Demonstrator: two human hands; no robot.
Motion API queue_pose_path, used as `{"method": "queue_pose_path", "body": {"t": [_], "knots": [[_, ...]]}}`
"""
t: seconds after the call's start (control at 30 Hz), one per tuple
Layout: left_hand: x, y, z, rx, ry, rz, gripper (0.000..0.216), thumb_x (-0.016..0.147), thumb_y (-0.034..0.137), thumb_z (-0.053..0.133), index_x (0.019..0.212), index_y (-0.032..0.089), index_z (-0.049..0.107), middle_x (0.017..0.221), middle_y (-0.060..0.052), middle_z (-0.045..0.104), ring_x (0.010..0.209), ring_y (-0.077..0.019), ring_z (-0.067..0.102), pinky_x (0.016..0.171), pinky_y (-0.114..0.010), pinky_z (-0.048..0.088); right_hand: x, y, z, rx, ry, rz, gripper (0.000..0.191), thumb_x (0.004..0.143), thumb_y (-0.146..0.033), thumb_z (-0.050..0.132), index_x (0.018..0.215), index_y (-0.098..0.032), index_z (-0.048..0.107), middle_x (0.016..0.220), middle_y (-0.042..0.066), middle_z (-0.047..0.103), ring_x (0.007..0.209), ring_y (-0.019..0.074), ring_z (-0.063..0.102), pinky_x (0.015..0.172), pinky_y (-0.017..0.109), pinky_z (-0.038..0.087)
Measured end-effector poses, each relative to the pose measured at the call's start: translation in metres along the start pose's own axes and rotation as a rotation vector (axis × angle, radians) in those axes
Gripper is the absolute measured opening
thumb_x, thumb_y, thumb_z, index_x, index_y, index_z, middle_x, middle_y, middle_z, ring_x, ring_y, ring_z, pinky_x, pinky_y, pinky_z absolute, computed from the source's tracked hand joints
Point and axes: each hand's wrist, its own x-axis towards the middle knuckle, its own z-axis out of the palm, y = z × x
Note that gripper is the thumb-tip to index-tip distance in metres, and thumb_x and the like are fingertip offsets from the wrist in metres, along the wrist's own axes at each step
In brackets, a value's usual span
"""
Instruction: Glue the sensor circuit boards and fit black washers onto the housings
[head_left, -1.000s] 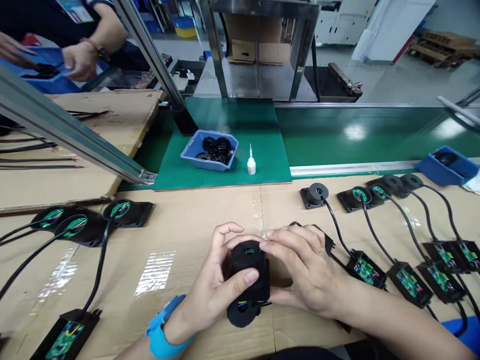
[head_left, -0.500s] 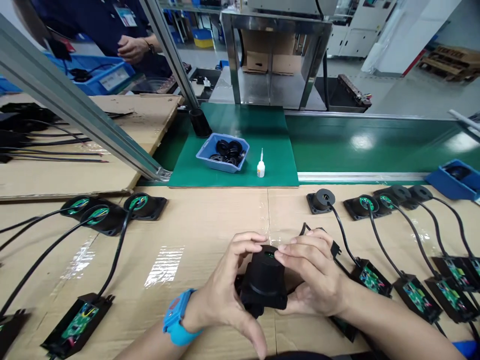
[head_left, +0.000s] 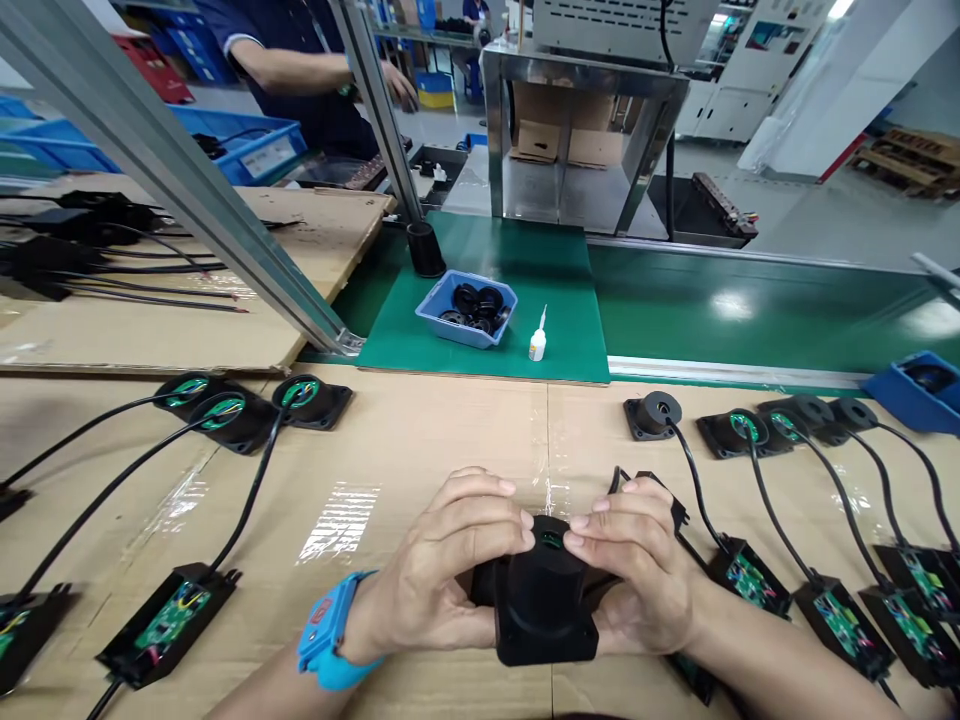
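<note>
A black plastic housing (head_left: 544, 600) with a square flange and a round top rests low at the middle of the cardboard-covered bench (head_left: 420, 450). My left hand (head_left: 442, 570), with a blue wrist strap (head_left: 330, 630), is closed around its left side. My right hand (head_left: 645, 575) is closed on its right side. The fingertips of both hands meet at the opening on top. A black cable (head_left: 619, 478) runs out behind my right hand.
Similar black housings with cables and open circuit boxes lie to the left (head_left: 225, 410) and right (head_left: 739, 430). A blue tray of black rings (head_left: 466, 308) and a small glue bottle (head_left: 537, 342) stand on the green mat. A person works at the far left (head_left: 300, 70).
Both hands have turned the housing so its flange faces me and have drawn it nearer. My view has tilted up. The person at the back has shifted to the right.
</note>
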Motion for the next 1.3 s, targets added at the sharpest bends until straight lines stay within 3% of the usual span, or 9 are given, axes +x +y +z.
{"method": "queue_pose_path", "body": {"t": [0.3, 0.5, 0.67, 0.87, 1.07, 1.3], "knots": [[-0.002, 0.006, -0.006, 0.147, -0.04, -0.063, 0.05, 0.073, 0.024, 0.087, 0.119, 0.026, 0.065, 0.1, -0.002, 0.078, 0.088, -0.0207, 0.068, 0.107, -0.043, 0.042, 0.002, 0.001, 0.001, 0.024, -0.176, 0.025, 0.039, 0.09, -0.044, 0.068, 0.118, -0.017, 0.063, 0.106, 0.008, 0.075, 0.106, 0.0234, 0.065, 0.098, 0.041, 0.046], [-0.011, 0.009, -0.003, 0.097, -0.034, -0.119, 0.07, 0.074, 0.029, 0.088, 0.13, 0.029, 0.047, 0.109, -0.001, 0.079, 0.094, -0.0197, 0.073, 0.11, -0.041, 0.038, 0.004, -0.003, 0.001, 0.045, -0.229, 0.021, 0.039, 0.091, -0.04, 0.069, 0.122, -0.016, 0.063, 0.109, 0.009, 0.076, 0.109, 0.023, 0.066, 0.099, 0.039, 0.047], [-0.015, 0.008, -0.002, 0.07, -0.043, -0.128, 0.073, 0.074, 0.032, 0.09, 0.13, 0.027, 0.043, 0.111, -0.004, 0.08, 0.098, -0.02, 0.075, 0.109, -0.039, 0.036, 0.006, 0.0, -0.002, 0.071, -0.234, 0.005, 0.046, 0.09, -0.049, 0.072, 0.121, -0.016, 0.064, 0.105, 0.008, 0.078, 0.109, 0.0236, 0.067, 0.096, 0.04, 0.048], [-0.012, 0.007, -0.001, 0.002, -0.042, -0.149, 0.071, 0.075, 0.041, 0.09, 0.13, 0.033, 0.046, 0.108, 0.001, 0.081, 0.091, -0.0201, 0.074, 0.1, -0.039, 0.04, 0.003, 0.0, -0.001, 0.073, -0.193, -0.012, 0.055, 0.082, -0.058, 0.077, 0.117, -0.017, 0.068, 0.098, 0.006, 0.079, 0.102, 0.023, 0.067, 0.094, 0.04, 0.047], [-0.012, 0.005, 0.001, -0.001, -0.038, -0.125, 0.066, 0.077, 0.037, 0.088, 0.129, 0.031, 0.047, 0.11, 0.001, 0.08, 0.093, -0.0185, 0.072, 0.103, -0.038, 0.039, 0.005, -0.002, 0.0, 0.044, -0.136, -0.031, 0.039, 0.095, -0.052, 0.064, 0.11, -0.016, 0.07, 0.093, 0.004, 0.08, 0.097, 0.0197, 0.067, 0.098, 0.039, 0.044], [-0.012, 0.002, 0.004, -0.027, 0.012, -0.027, 0.061, 0.074, 0.028, 0.09, 0.12, 0.028, 0.05, 0.107, -0.001, 0.078, 0.095, -0.0186, 0.073, 0.103, -0.039, 0.046, 0.006, -0.001, -0.003, 0.045, -0.193, -0.01, 0.041, 0.093, -0.056, 0.066, 0.112, -0.02, 0.07, 0.098, 0.004, 0.08, 0.099, 0.0201, 0.07, 0.1, 0.038, 0.044]]}}
